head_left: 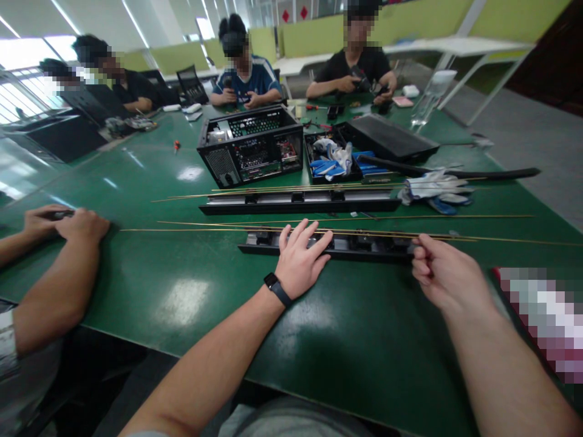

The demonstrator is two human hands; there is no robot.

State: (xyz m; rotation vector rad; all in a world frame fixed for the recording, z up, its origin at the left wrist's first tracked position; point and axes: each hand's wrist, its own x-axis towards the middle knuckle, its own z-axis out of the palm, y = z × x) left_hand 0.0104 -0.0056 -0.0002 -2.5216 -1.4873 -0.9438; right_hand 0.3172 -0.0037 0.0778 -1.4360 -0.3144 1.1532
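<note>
My left hand lies with its fingers spread over a long black rail, across several thin brass-coloured rods. On its wrist is a dark watch. At the rail's right end my right hand is closed in a pinch on a thin brass rod; the fingers partly hide the grip. The rail has a silvery channel with dark blocks in it. Behind it lies a second, similar black rail, with more thin rods along its top.
An open black computer case stands behind the rails, beside a box of gloves. Further right are a black panel, a black tube, more gloves and a clear bottle. Co-workers sit around the green table; one's hands are at left.
</note>
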